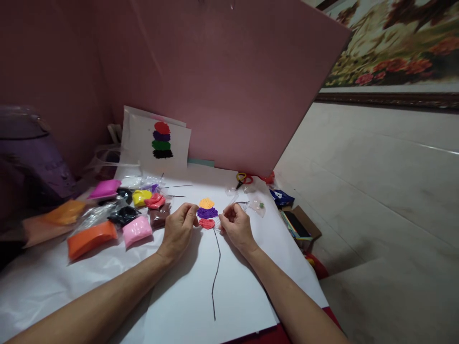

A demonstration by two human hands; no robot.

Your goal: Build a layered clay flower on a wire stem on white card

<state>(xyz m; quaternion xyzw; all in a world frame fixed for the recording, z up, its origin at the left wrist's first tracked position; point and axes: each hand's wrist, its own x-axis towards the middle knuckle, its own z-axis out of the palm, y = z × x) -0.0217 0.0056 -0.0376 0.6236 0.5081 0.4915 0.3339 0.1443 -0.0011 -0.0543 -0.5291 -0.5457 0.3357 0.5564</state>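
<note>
A white sheet of paper [186, 291] lies on the table in front of me. On it is a stacked shape of textured clay-like material, with a yellow-orange top [207, 203], a purple band [207, 212] and a coral-red band [207, 223]. A thin dark wavy line [219, 258] runs down from the coral band. My left hand [181, 224] is closed at the left edge of the shape, thumb and index finger together. My right hand [237, 224] pinches at its right edge. Whatever lies between the fingertips of either hand is too small to tell.
Packets of coloured clay, among them orange [92, 240], pink [137, 231] and yellow [142, 198], lie to the left. Scissors [244, 179] rest at the back. A card with coloured bands [162, 140] leans on the pink wall [222, 86]. A purple bag-like object [36, 157] stands far left.
</note>
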